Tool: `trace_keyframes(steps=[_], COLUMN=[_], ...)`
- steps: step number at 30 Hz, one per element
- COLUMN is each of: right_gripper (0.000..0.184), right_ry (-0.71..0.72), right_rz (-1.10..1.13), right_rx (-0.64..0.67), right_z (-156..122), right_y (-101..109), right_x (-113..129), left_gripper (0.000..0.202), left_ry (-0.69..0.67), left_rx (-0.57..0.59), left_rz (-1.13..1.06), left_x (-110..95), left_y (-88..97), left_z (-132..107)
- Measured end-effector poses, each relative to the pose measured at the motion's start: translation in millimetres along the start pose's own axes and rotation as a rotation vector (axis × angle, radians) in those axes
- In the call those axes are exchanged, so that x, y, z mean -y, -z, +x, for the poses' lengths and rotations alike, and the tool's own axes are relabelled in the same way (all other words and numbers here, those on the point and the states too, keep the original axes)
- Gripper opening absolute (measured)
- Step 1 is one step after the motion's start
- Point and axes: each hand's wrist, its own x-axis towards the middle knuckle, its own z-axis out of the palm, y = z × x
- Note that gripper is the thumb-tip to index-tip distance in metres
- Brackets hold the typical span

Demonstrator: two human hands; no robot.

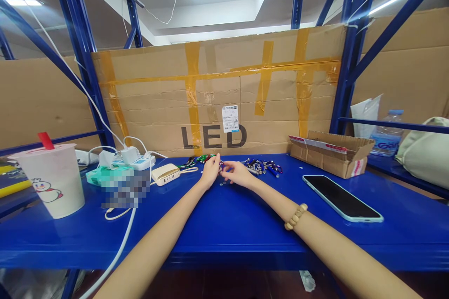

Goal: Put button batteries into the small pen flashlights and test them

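Over the blue shelf top, my left hand (210, 173) and my right hand (239, 174) meet, fingertips pinched together. Between them is a small shiny purple piece with a metal ring (220, 166); fingers hide most of it, so its exact kind is unclear. Right of my right hand lies a pile of small metal pieces with rings (261, 167), some purple or blue. Behind my left hand is another heap of green, red and dark pieces (196, 160). Tiny flat bits (222, 183) lie on the shelf just below my fingers.
A paper cup (58, 184) stands at the left, near a power strip (135, 161), cables, a teal pack (108, 175) and a cream power bank (165, 174). At right are a phone (342, 198) and an open cardboard box (329, 152). A large cardboard sheet (157, 103) closes the back.
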Motion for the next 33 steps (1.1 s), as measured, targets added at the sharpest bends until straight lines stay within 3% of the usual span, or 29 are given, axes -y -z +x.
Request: trace_keyframes(steps=[4,11,17,23,28,33], right_gripper=[0.022,0.023,0.022,0.023,0.041,0.035], right_ry=[0.072,0.168,0.341,0.303,0.231,0.248], right_rz=[-0.106,-0.222,-0.521,-0.598,-0.540,-0.495], right_rx=[0.010,0.022,-0.050,-0.025,-0.053,-0.058], right_z=[2,1,-3,-4,-1,4], right_y=[1,7,14,16,18,20], right_x=[-4,-5,2,6,1,-6], left_gripper=[0.042,0.039,0.038,0.032,0.033,0.030], left_ry=[0.070,0.085,0.133,0.176,0.116,0.072], left_rx=[0.043,0.069,0.080,0.160,0.148,0.119], left_rz=[-0.090,-0.115,-0.152,-0.161,-0.098,-0.079], left_x=[-6,-10,-13,-8,0,2], left_y=[0.0,1.3,2.0,3.4,3.5,3.3], left_z=[-4,-5,-5,-2,4,4])
